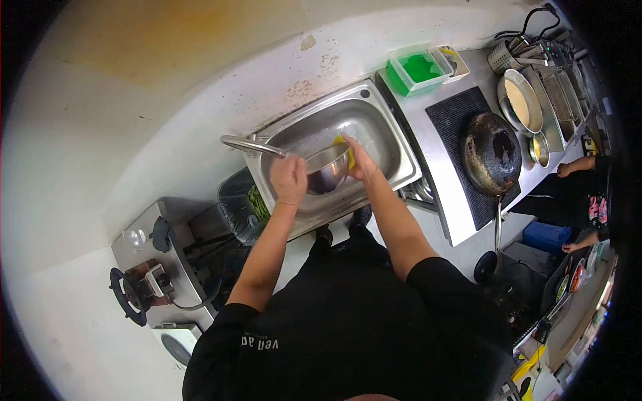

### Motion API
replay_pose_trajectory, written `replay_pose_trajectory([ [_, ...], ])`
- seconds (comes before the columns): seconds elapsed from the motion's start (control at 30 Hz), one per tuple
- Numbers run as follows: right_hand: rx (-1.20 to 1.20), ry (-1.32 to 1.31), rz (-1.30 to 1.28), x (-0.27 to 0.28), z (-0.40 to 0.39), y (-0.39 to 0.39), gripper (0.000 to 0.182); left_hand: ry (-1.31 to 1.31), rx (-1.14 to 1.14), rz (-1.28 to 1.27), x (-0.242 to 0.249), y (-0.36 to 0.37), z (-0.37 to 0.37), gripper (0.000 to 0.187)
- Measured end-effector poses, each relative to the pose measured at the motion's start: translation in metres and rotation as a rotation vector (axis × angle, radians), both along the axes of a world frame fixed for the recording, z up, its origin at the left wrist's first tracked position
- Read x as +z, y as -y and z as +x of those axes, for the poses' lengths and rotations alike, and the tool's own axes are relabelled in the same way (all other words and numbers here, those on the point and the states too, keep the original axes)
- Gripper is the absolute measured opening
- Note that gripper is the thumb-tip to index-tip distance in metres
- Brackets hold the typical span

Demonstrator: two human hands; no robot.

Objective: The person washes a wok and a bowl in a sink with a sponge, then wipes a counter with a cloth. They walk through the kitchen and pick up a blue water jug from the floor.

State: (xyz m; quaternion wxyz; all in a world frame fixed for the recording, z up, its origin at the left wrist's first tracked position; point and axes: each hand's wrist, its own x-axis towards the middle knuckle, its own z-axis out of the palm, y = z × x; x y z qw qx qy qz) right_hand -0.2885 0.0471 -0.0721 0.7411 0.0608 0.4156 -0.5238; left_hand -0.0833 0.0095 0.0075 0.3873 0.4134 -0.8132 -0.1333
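Observation:
Over a steel sink point(394, 144), my right hand point(362, 160) presses a yellow sponge point(351, 158) against the right rim of a metal bowl point(328, 175). The bowl is tilted above the basin. At its left side is my left hand point(289, 179), fingers closed and slightly blurred, close to the end of the curved faucet point(251, 144). Whether those fingers grip the bowl's rim or the faucet end is hard to make out.
On the right counter point(428, 134), a blackened pan point(493, 154) lies upside down on a dark mat point(455, 110), near a green-filled container point(418, 70). A bin point(234, 207) stands left of the sink. Another person's arm point(580, 165) shows at far right.

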Motion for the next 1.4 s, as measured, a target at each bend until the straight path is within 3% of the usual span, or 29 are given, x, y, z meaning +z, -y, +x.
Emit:
replay_pose_trajectory([
  [0.03,0.019,-0.060,-0.076,-0.012,0.001,-0.006,0.038,0.000,0.001,0.000,-0.014,0.002,0.001,0.015],
  [0.1,0.035,-0.121,-0.155,-0.025,0.012,-0.014,0.038,-0.366,0.606,0.304,-0.060,0.006,0.006,0.024],
  [0.13,-0.088,-0.219,-0.156,-0.029,0.023,-0.016,0.038,-0.366,0.605,0.303,-0.067,0.008,0.015,0.024],
  [0.2,-0.211,-0.321,-0.160,-0.028,0.024,-0.015,0.040,-1.026,0.395,1.762,-0.074,0.013,0.038,0.045],
  [0.27,0.420,-0.976,0.055,-0.023,0.013,-0.012,0.037,-1.006,0.359,1.623,-0.084,0.007,0.036,0.048],
  [0.3,0.419,-0.973,0.059,-0.007,0.013,-0.011,0.037,-0.979,0.329,1.487,-0.092,0.004,0.037,0.052],
  [0.37,0.617,-1.823,-0.175,0.020,0.015,-0.005,0.042,-0.881,0.389,1.439,-0.101,0.008,0.034,0.052],
  [0.4,0.619,-1.823,-0.177,0.017,0.017,0.000,0.042,-0.789,0.448,1.382,-0.101,0.010,0.032,0.052],
  [0.43,0.650,-1.887,-0.520,0.011,0.020,0.007,0.043,-0.789,0.450,1.379,-0.101,0.009,0.031,0.052],
  [0.47,0.669,-1.920,-0.871,0.006,0.024,0.011,0.045,-0.657,0.399,1.308,-0.070,0.005,0.019,0.052],
  [0.5,0.665,-1.918,-0.872,0.004,0.027,0.013,0.045,-0.525,0.348,1.234,-0.052,0.001,0.010,0.052],
  [0.57,0.730,-2.376,-1.031,-0.002,0.033,0.016,0.047,-0.499,0.356,1.189,-0.047,0.001,0.002,0.049],
  [0.6,0.778,-2.500,-0.855,-0.008,0.043,0.011,0.052,-0.588,0.284,1.159,-0.036,0.000,-0.005,0.049],
  [0.63,0.775,-2.501,-0.852,-0.015,0.061,0.004,0.052,-0.676,0.210,1.129,-0.026,0.000,-0.012,0.049],
  [0.7,0.787,-1.898,-0.083,0.009,0.112,-0.007,0.050,-0.691,0.243,1.073,-0.046,0.004,-0.020,0.044],
  [0.73,0.798,-1.898,-0.077,-0.002,0.117,-0.003,0.050,-0.691,0.274,1.128,-0.079,0.010,-0.014,0.040],
  [0.8,0.442,-0.721,-0.444,-0.029,0.122,0.009,0.045,-0.741,0.362,1.195,-0.087,0.018,-0.008,0.028],
  [0.83,0.443,-0.725,-0.443,-0.033,0.122,0.011,0.045,-0.744,0.360,1.197,-0.075,0.023,-0.006,0.028],
  [0.9,0.499,-0.973,-0.474,-0.028,0.117,0.013,0.037,-0.809,0.334,1.414,-0.066,0.034,0.003,0.032],
  [0.97,0.471,-0.908,-0.506,-0.030,0.113,0.009,0.034,-0.766,0.319,1.435,-0.078,0.040,0.002,0.036],
  [1.03,0.579,-1.296,-0.274,-0.009,0.102,0.005,0.037,-0.142,0.283,0.743,-0.081,0.038,-0.002,0.041],
  [1.1,0.576,-1.327,-0.160,0.002,0.087,0.007,0.042,0.004,0.250,0.809,-0.064,0.032,-0.007,0.051],
  [1.17,0.550,-1.426,-0.007,-0.011,0.066,0.011,0.051,0.462,0.116,0.279,-0.055,0.010,-0.008,0.057],
  [1.2,0.524,-1.502,0.035,-0.028,0.051,0.016,0.056,0.471,0.081,0.225,-0.038,-0.001,-0.012,0.060],
  [1.27,0.436,-1.626,-0.004,-0.001,0.011,0.029,0.046,0.494,0.088,0.163,-0.033,-0.009,-0.007,0.058],
  [1.33,0.225,-2.095,-0.284,0.018,-0.029,0.058,0.033,0.515,0.086,0.105,-0.038,-0.009,0.001,0.057],
  [1.4,0.205,-2.240,-0.430,0.053,-0.063,0.077,0.035,-0.123,0.129,0.456,-0.072,-0.001,0.009,0.048],
])
